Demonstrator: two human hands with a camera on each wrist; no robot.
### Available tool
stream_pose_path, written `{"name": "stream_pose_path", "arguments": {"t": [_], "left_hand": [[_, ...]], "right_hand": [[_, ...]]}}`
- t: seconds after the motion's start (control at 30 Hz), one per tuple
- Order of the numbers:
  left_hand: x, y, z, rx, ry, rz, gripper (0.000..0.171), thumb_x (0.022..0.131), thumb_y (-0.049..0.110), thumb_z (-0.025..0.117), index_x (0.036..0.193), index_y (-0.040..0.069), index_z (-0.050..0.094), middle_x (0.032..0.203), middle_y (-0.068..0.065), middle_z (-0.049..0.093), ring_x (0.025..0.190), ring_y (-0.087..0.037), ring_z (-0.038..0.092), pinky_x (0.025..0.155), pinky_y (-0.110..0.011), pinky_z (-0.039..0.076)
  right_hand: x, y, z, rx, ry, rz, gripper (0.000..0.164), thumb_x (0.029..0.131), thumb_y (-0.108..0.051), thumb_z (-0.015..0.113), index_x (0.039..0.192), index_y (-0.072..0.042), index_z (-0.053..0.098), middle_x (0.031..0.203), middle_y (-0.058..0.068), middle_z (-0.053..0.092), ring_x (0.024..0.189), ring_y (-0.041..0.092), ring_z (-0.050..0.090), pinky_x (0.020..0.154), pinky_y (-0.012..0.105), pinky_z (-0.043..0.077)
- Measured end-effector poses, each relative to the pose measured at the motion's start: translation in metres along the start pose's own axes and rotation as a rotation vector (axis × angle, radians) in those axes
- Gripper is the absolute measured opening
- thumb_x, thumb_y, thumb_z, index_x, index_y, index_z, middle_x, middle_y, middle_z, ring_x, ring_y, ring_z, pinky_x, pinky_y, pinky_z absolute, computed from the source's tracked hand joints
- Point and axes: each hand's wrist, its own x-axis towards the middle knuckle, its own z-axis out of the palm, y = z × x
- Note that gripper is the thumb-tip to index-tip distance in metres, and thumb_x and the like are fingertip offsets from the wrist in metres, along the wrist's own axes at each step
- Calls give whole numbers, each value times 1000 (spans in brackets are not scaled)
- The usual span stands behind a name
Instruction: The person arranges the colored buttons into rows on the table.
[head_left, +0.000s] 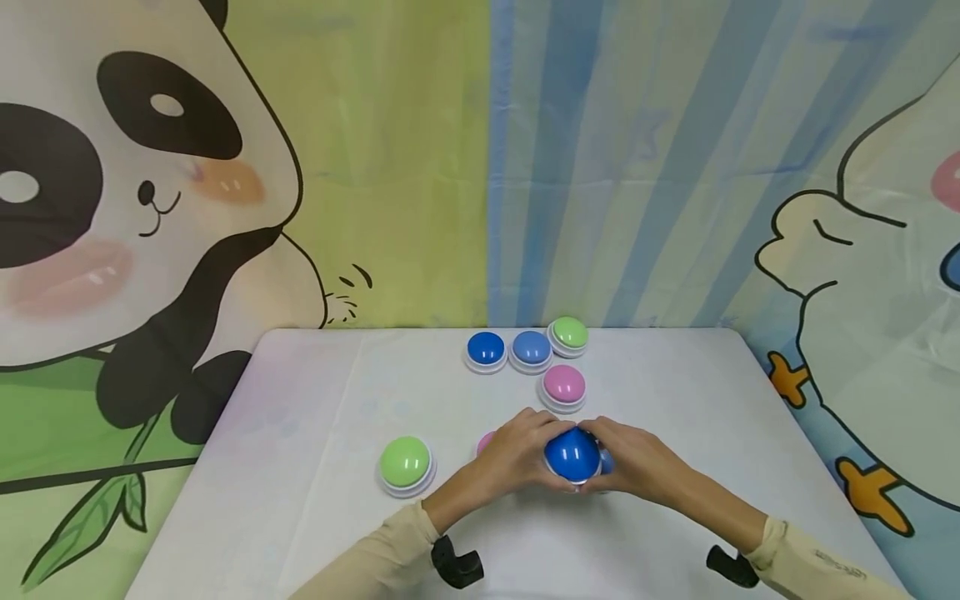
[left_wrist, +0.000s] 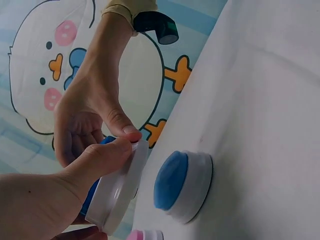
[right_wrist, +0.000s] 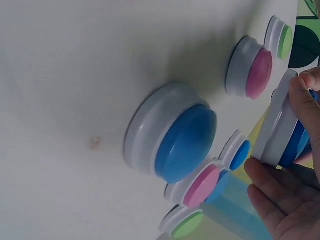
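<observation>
A dark blue domed push button [head_left: 572, 455] with a white round base is held up off the table between both hands. My left hand [head_left: 521, 457] grips its left side and my right hand [head_left: 637, 462] its right. In the left wrist view the white base [left_wrist: 122, 187] is tilted on edge, with both thumbs along its rim. A lighter blue button [right_wrist: 187, 142] stands on the table below the raised one; the right hand hides most of it in the head view. Partly behind the left hand is a pink button [head_left: 485, 442].
On the white table [head_left: 315, 517], a green button [head_left: 405, 462] stands to the left. Toward the back are a dark blue button [head_left: 486, 349], a light blue button [head_left: 532, 348], a green button [head_left: 570, 333] and a pink button [head_left: 564, 384]. Printed curtains hang behind and beside the table.
</observation>
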Motion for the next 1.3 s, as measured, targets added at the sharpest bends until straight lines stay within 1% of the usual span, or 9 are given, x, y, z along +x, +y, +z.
{"name": "stream_pose_path", "arguments": {"t": [0.2,0.3,0.43,0.5,0.67,0.8,0.93,1.13,1.3], "left_hand": [[7,10,16,16,28,16,78,71,61,76,136,23,55,124,4,63,113,-11,55,87,-19,54],[8,14,20,13,29,11,78,70,61,77,135,25,55,123,5,63,112,-10,55,85,-17,54],[14,20,25,2,24,13,77,71,60,77,136,25,55,124,6,63,114,-9,55,86,-17,54],[19,24,26,7,17,21,77,72,60,76,136,25,54,124,6,62,114,-9,55,87,-16,53],[39,34,32,87,-1,59,77,72,61,74,137,25,54,123,7,63,109,-7,55,86,-14,51],[57,41,38,147,-22,84,77,74,63,72,138,24,52,124,8,62,108,-5,54,87,-13,51],[72,51,46,165,-37,97,77,75,63,71,138,24,51,125,7,61,109,-6,54,88,-14,51],[87,62,59,182,-53,82,76,76,62,71,139,25,50,126,8,60,109,-5,53,87,-15,52],[97,68,66,185,-72,84,75,77,62,70,140,26,49,127,10,59,109,-4,51,88,-14,51]], "right_hand": [[-12,12,2,8,28,38,77,65,-41,88,125,-8,54,116,7,66,96,22,69,77,36,60],[-18,16,4,18,41,41,77,64,-42,88,125,-9,54,114,6,67,94,19,68,75,33,60],[-25,21,3,4,48,79,78,62,-43,89,125,-11,55,114,5,67,92,18,68,74,32,60],[-28,24,0,-11,45,105,78,61,-41,90,124,-10,55,114,5,67,92,17,68,74,32,60],[-35,35,-11,-31,37,140,78,61,-40,90,123,-9,55,114,7,66,91,18,67,73,34,61],[-41,47,-18,-48,43,150,78,61,-37,91,123,-8,55,114,9,66,91,19,67,72,35,61],[-50,58,-23,-64,56,168,78,60,-33,92,123,-6,54,115,10,65,91,20,67,72,36,60],[-58,71,-23,-25,50,217,80,60,-28,92,125,-2,52,119,17,63,93,25,67,73,39,60],[-65,79,-24,-24,35,265,83,60,-27,92,126,-1,50,120,19,62,94,28,67,73,42,60]]}}
